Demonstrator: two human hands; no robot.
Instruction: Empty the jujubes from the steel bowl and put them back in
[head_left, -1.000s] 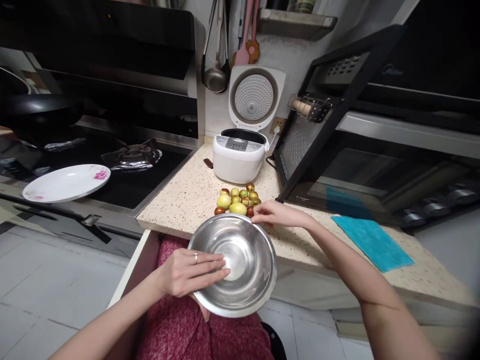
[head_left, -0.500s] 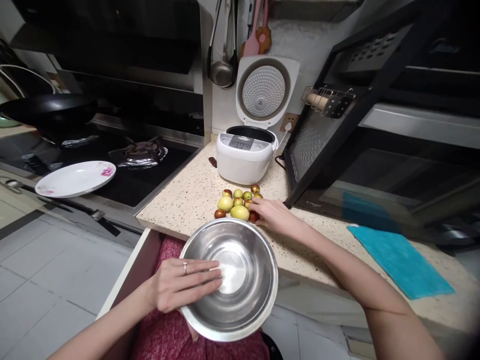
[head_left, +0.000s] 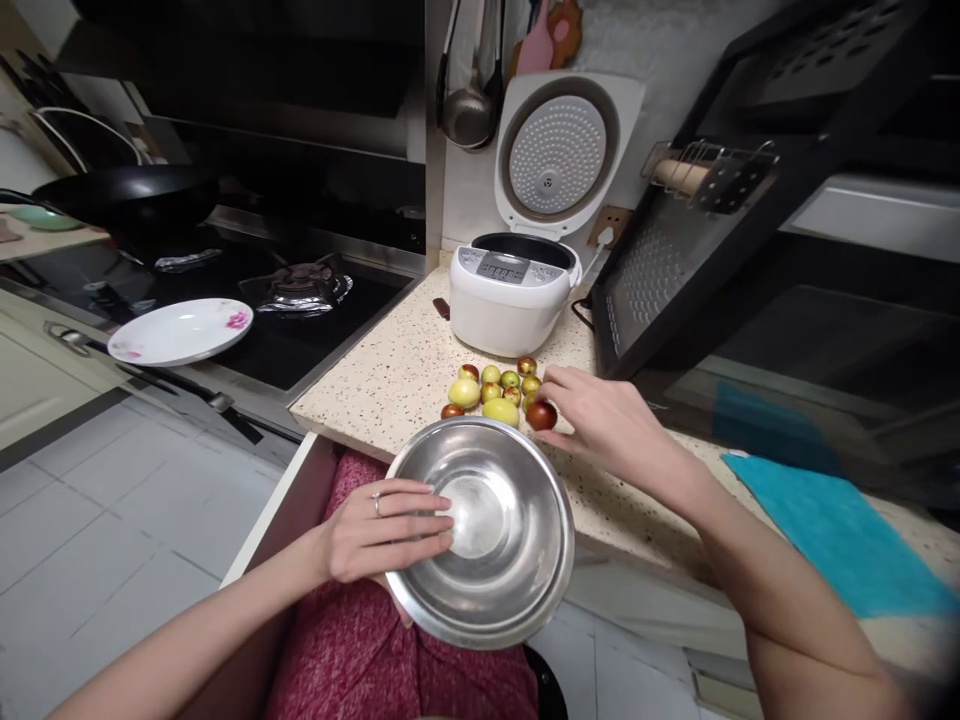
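Observation:
My left hand (head_left: 390, 530) grips a stainless steel bowl (head_left: 517, 590) by its left rim, fingers flat on the inside and thumb below. The bowl is tilted toward me over my lap, in front of the counter edge, with nothing inside it. Past its far rim lies a cluster of jujubes (head_left: 491, 390), some yellow-green, some brown-red. My right hand (head_left: 600, 415) is at the right side of the cluster, thumb and fingers apart beside a dark red jujube (head_left: 541, 415). Whether the fingertips touch that fruit I cannot tell.
Behind the fruit stands a white rice cooker (head_left: 510, 310), lid raised. A black oven (head_left: 810, 300) and a turquoise cloth (head_left: 840, 540) are at the right. On the left, a floral plate (head_left: 180, 333) overhangs the stove front, with a wok (head_left: 135, 200) behind. An open drawer (head_left: 277, 510) is below the counter.
The view has shifted, moving the scene within the frame. My right hand has drawn back slightly from the jujubes and its fingers have parted. My left hand still holds the bowl.

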